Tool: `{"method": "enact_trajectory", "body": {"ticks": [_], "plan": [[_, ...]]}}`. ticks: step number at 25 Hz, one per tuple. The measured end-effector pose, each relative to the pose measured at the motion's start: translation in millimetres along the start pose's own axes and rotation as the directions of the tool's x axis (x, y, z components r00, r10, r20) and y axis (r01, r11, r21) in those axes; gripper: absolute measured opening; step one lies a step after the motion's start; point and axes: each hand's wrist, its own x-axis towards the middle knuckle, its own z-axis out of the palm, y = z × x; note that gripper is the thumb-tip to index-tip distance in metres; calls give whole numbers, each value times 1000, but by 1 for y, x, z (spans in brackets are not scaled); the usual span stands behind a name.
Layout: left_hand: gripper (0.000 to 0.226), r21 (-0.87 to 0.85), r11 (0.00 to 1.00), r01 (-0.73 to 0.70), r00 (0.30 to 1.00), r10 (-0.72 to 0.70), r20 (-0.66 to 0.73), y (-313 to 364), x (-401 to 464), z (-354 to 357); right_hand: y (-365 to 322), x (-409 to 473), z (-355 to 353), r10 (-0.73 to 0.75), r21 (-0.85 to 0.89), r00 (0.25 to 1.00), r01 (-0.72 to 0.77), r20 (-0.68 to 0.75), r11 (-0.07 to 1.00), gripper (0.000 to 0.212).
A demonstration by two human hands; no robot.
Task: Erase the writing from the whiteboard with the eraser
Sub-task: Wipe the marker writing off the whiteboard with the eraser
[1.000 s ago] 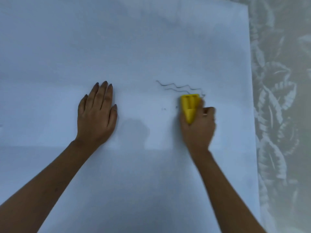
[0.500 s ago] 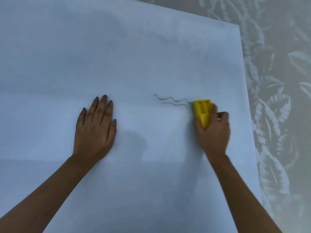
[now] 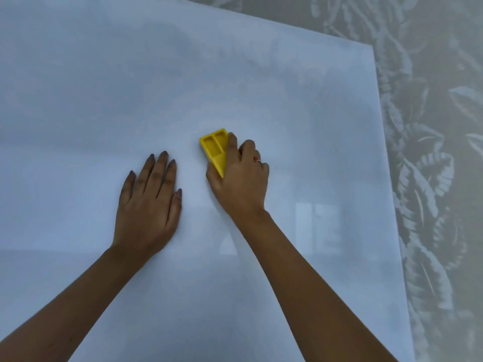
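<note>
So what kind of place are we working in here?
Probably a home, though little shows. The whiteboard lies flat on a leaf-patterned cloth, like a tablecloth or bedspread, and its glossy surface reflects what looks like a window. The right hand holds a yellow eraser.

The right hand grips a yellow plastic eraser, pressing it flat on the whiteboard; its ribbed back juts past the fingertips. A ring sits on one finger. The left hand lies palm-down on the board, fingers together, just beside the right thumb. A leaf-patterned cloth lies beyond the board's edge, well apart from the right knuckles.
</note>
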Motion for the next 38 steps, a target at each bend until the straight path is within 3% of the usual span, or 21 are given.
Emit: {"method": "enact_trajectory", "body": {"ticks": [3, 5, 8, 11, 15, 17, 18, 20, 22, 25, 28, 32, 36, 38], "plan": [[55, -11, 1000, -1, 1000, 1, -2, 0, -1, -1, 22, 5, -5, -127, 14, 992, 127, 16, 992, 68], [55, -26, 1000, 5, 1000, -5, 3, 0, -1, -2, 59, 15, -7, -116, -32, 993, 116, -7, 993, 70], [56, -33, 999, 6, 1000, -6, 21, 0, -1, -1, 128, 29, -20, 114, -112, 993, -115, -22, 987, 72], [58, -32, 999, 20, 1000, -20, 24, 1, 0, 0, 190, 31, -37, 450, -122, 892, -453, -48, 883, 69], [58, -15, 1000, 23, 999, -22, 27, 3, 1, 0, 198, 33, -37, 608, -122, 789, -615, -91, 779, 67], [59, -16, 1000, 26, 999, -26, 37, 4, 1, -1, 162, 43, -29, 591, -140, 803, -595, -73, 791, 68], [59, -22, 999, 30, 999, -29, 42, 4, 1, -2, 134, 48, -22, 534, -152, 844, -534, -43, 832, 68], [60, -29, 999, 32, 998, -30, 49, 3, 0, -3, 70, 48, -10, 330, -158, 944, -323, 15, 933, 66], [60, -34, 999, 35, 999, -33, 41, 1, 1, -3, 11, 32, 1, 113, -102, 992, -108, 50, 989, 68], [59, -50, 998, 45, 998, -43, 39, -1, 1, -4, -22, -9, 0, -142, 29, 983, 140, 117, 990, 66], [59, -60, 998, 35, 999, -33, 32, -1, 2, -4, 3, -39, -12, -293, 47, 950, 290, 110, 956, 63], [59, -54, 998, 34, 999, -32, 41, -2, 1, -5, 68, -52, -26, -243, 11, 966, 243, 93, 970, 65], [60, -62, 998, 7, 998, -3, 66, -3, 0, -10, 148, -37, -39, 16, -92, 1000, -15, 18, 996, 70], [62, -65, 997, -40, 995, 46, 83, -16, -8, -18, 181, -28, -45, 204, -111, 979, -202, 2, 973, 76]]}}
